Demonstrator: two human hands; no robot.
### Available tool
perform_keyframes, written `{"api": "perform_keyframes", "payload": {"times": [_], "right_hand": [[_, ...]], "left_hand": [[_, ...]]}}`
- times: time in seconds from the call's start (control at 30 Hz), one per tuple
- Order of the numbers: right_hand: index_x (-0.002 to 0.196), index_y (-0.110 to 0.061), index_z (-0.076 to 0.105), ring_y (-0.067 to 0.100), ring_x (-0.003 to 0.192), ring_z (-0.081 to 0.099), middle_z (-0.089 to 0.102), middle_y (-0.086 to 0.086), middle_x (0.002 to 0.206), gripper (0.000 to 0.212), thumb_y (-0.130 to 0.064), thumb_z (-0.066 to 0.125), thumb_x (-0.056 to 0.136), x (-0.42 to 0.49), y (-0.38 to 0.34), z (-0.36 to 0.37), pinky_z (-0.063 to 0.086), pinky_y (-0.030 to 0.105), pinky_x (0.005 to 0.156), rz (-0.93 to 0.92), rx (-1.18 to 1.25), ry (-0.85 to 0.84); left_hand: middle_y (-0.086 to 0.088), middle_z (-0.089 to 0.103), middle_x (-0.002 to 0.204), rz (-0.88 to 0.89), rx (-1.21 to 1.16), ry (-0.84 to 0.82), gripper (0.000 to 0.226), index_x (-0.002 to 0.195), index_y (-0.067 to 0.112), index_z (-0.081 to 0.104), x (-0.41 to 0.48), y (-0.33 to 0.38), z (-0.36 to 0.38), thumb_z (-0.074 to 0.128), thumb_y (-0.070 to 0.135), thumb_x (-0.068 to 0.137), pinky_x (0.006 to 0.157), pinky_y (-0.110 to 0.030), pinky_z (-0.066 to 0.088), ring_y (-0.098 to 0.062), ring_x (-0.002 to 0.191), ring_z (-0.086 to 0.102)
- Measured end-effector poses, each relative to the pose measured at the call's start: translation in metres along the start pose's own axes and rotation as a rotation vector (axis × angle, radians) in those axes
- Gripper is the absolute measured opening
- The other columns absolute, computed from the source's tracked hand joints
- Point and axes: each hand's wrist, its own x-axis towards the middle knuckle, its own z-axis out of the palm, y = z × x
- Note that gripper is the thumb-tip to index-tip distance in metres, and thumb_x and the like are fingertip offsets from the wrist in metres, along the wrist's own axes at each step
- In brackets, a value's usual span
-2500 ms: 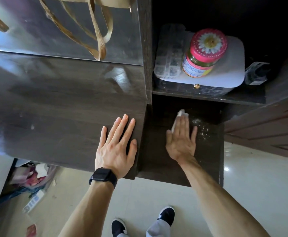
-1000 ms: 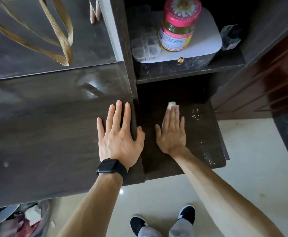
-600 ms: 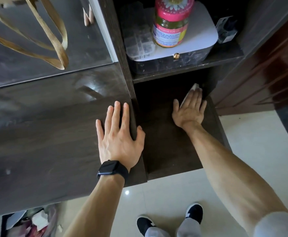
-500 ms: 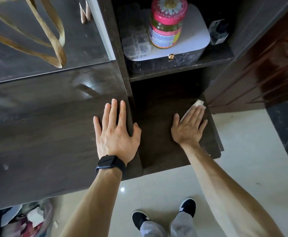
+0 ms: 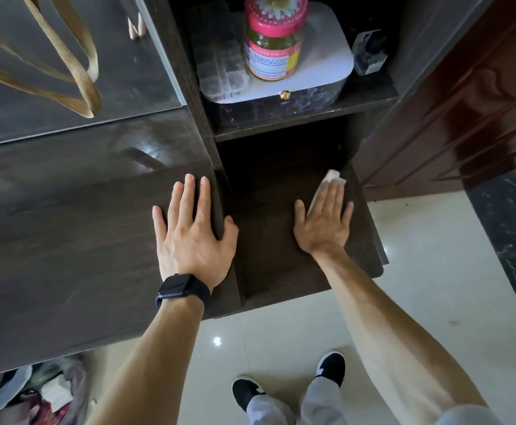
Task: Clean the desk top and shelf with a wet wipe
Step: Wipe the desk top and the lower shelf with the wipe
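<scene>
Both our hands lie flat, fingers straight: our left hand (image 5: 193, 237) rests on the dark desk top (image 5: 66, 240), and our right hand (image 5: 324, 223) presses the white wet wipe (image 5: 334, 177) onto the lower shelf (image 5: 269, 268), near its right edge. A pink-lidded jar (image 5: 273, 41) stands in the compartment above.

Desk (image 5: 66, 240): dark wood, 9 o'clock; left hand (image 5: 193, 237) flat at its right edge.
Lower shelf (image 5: 269, 265): centre; right hand (image 5: 324, 228) flat, pressing a white wet wipe (image 5: 333, 177).
Upper shelf (image 5: 370, 101): 12 o'clock; carries a white-lidded box (image 5: 321, 59).
</scene>
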Motion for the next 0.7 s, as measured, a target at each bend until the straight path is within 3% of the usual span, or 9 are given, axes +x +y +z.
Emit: {"api": "perform_keyframes", "payload": {"times": [0.1,0.2,0.37,0.47,0.6,0.7], "right_hand": [[0.155,-0.008,-0.013,0.024,0.152,-0.016,-0.015,0.011,0.165,0.084,-0.065,0.001,0.096,-0.058,0.025,0.009,0.0,0.051,0.124,0.044,0.008,-0.01],[0.155,-0.006,-0.013,0.023,0.152,-0.018,-0.015,0.013,0.165,0.086,-0.064,0.009,0.097,-0.09,0.021,0.017,-0.003,0.048,0.124,-0.038,-0.049,-0.019],[0.154,-0.01,-0.018,0.021,0.15,-0.024,-0.022,0.008,0.164,0.079,-0.062,0.001,0.098,-0.021,-0.001,0.0,-0.008,0.049,0.123,-0.211,-0.095,0.002],[0.155,-0.01,-0.015,0.021,0.15,-0.023,-0.018,0.009,0.165,0.077,-0.06,0.0,0.099,0.0,0.003,-0.002,-0.007,0.052,0.123,-0.128,-0.078,0.021],[0.156,-0.001,-0.006,0.026,0.152,-0.016,-0.008,0.017,0.165,0.084,-0.061,0.013,0.099,-0.075,0.022,0.023,0.005,0.056,0.123,0.134,0.014,0.092],[0.156,0.0,-0.001,0.03,0.153,-0.013,-0.006,0.022,0.164,0.082,-0.056,0.021,0.1,-0.131,0.013,0.043,0.01,0.056,0.122,0.066,0.023,0.083]], "left_hand": [[0.002,0.013,0.164,0.003,-0.002,-0.009,0.072,0.156,0.024,0.02,0.002,0.001,-0.001,0.045,0.048,0.093,0.122,-0.052,0.008,-0.016,0.152,0.005],[0.002,0.013,0.164,-0.006,-0.005,-0.01,0.071,0.156,0.024,0.02,0.002,0.003,-0.004,0.045,0.048,0.093,0.122,-0.052,0.008,-0.016,0.152,0.005],[0.004,0.011,0.165,0.002,-0.001,-0.014,0.071,0.156,0.026,0.018,-0.001,0.004,-0.003,0.042,0.05,0.094,0.123,-0.05,0.006,-0.015,0.152,0.003],[0.004,0.011,0.164,-0.004,-0.005,-0.004,0.071,0.156,0.027,0.017,0.001,0.007,0.0,0.042,0.05,0.094,0.123,-0.049,0.005,-0.015,0.152,0.003],[0.004,0.01,0.165,-0.012,0.002,-0.026,0.072,0.156,0.028,0.016,0.0,0.003,-0.002,0.042,0.049,0.093,0.123,-0.049,0.004,-0.014,0.152,0.002],[0.004,0.01,0.165,-0.007,0.011,-0.037,0.071,0.156,0.028,0.016,0.002,-0.001,-0.006,0.042,0.05,0.094,0.123,-0.05,0.004,-0.015,0.152,0.001]]}}
